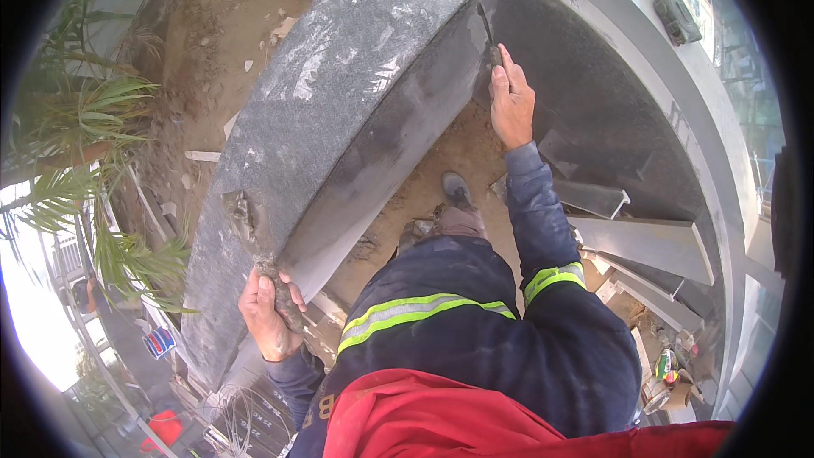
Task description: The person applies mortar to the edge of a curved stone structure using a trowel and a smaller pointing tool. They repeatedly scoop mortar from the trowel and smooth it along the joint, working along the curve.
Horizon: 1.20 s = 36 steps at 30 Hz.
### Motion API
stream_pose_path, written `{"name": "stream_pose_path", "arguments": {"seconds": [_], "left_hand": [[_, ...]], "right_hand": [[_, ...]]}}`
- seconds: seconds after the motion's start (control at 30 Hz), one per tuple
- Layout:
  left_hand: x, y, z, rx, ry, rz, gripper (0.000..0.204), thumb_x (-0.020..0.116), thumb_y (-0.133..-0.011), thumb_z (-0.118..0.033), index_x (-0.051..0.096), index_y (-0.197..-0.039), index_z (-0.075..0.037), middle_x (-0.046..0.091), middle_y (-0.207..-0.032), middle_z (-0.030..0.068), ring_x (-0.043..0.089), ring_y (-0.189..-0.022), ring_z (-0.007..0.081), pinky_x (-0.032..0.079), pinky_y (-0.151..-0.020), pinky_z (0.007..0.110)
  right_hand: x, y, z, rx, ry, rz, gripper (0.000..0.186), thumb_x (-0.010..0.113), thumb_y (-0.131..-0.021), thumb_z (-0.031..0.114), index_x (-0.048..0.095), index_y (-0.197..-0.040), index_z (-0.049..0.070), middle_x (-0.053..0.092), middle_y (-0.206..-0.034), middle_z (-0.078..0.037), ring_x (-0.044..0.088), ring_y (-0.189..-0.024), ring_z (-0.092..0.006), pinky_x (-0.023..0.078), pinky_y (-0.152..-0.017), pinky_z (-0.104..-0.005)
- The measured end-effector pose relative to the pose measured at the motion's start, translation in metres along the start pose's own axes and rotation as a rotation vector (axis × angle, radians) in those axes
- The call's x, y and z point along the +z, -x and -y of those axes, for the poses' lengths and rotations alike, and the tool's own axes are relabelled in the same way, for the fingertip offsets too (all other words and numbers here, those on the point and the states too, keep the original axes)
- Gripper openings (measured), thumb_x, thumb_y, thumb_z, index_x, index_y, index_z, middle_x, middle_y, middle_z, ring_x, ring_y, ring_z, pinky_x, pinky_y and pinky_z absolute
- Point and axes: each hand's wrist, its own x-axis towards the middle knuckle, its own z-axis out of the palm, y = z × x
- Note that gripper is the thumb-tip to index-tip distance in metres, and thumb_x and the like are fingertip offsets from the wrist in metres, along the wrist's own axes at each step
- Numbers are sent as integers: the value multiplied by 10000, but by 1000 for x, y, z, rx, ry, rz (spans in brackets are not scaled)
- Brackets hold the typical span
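My left hand (270,314) is wrapped round the mortar-crusted handle of a trowel (246,222), whose blade carries a lump of grey paste over the near-left part of a wide grey stone slab (305,110). Farther off, my right hand (512,108) grips a narrow slim-bladed tool (487,27), perhaps a small pointing trowel or spatula. Its thin blade points at the far inner corner, where the slab's grey side face (407,119) meets a dark panel (585,76). Pale smears mark the slab's top and the side face near that corner.
A tape measure (677,19) rests on the curved pale ledge at the right. Below it lean several grey boards (644,246), with debris (670,373) at the lower right. Palm fronds (102,136) hang at the left over brown soil. My shoe (456,187) stands on dirt.
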Motion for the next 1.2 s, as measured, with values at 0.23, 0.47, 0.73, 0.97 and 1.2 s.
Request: {"name": "stream_pose_path", "arguments": {"seconds": [0.23,0.47,0.73,0.97,1.2], "left_hand": [[-6,10,3,-19,-4,24,328,614,-1037,-266,589,-1152,40,631,-942,98,618,-617,153,510,-477,260],[-8,17,1,-16,-9,-27,335,619,-1035,-275,589,-1148,39,633,-945,99,613,-617,141,517,-471,249],[-9,13,-1,-14,-48,3,347,622,-1033,-291,597,-1130,41,633,-952,100,613,-616,145,501,-477,252],[-11,11,1,-5,-16,30,341,613,-1036,-275,595,-1148,47,631,-954,105,615,-617,160,504,-485,266],[-15,12,5,-25,11,10,345,611,-1038,-267,590,-1173,50,633,-954,107,616,-617,159,503,-478,260]], "right_hand": [[27,-16,14,79,-35,-58,476,560,-1065,277,534,-1486,56,603,-979,-59,543,-850,-143,459,-803,-285],[38,28,11,4,73,2,462,551,-1065,264,542,-1469,42,579,-992,-77,550,-912,-175,456,-889,-286],[12,14,12,65,-43,-21,471,551,-1082,239,503,-1513,55,541,-951,8,479,-734,-79,453,-678,-227],[41,-14,23,184,-202,-90,519,576,-1059,299,506,-1494,24,596,-985,-70,550,-881,-144,480,-871,-293],[54,31,12,82,9,-31,517,597,-1042,304,530,-1485,46,632,-1123,-113,595,-1036,-192,459,-983,-314]]}}
